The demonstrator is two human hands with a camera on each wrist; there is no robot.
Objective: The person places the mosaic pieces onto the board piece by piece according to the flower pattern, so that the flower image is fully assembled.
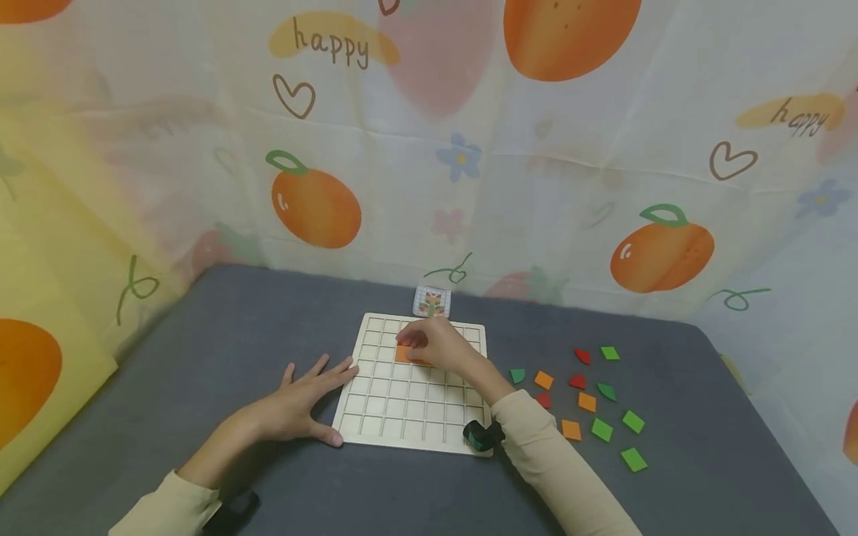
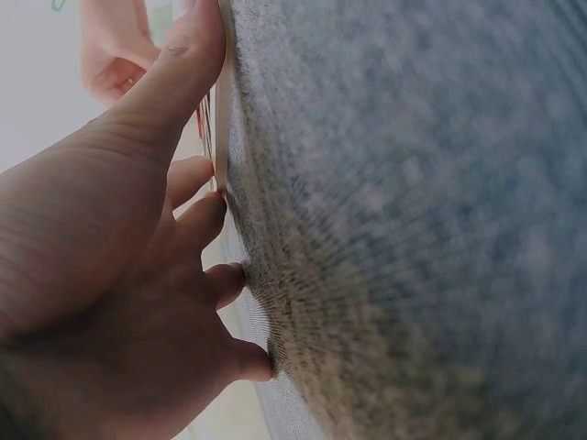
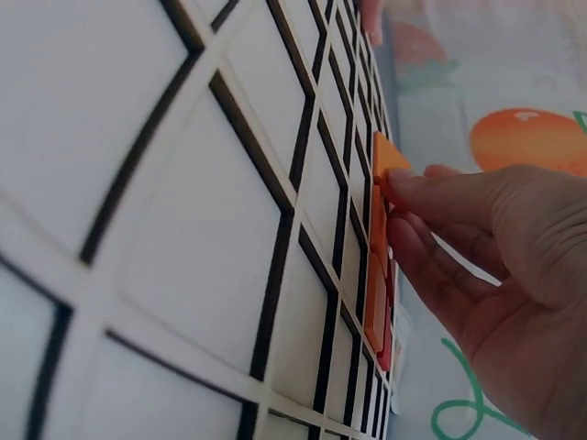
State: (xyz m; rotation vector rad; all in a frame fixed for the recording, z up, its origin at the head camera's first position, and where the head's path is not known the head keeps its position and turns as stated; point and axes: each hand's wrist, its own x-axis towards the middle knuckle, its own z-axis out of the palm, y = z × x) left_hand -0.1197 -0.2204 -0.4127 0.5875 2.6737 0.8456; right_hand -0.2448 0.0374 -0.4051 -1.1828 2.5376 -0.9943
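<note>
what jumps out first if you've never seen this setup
The pale wooden grid board in the middle of the grey table draws the eye, with the right hand pressing an orange tile into a cell near its far edge. The left hand lies flat against the board's left edge. To the right of the board sits a scatter of loose tiles in green, orange and red.

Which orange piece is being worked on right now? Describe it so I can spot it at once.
Start at the pale wooden grid board in the middle of the grey table. In its upper rows the right hand pinches an orange tile. Unlike the loose orange, green and red pieces lying right of the board, it sits on the grid.
</note>
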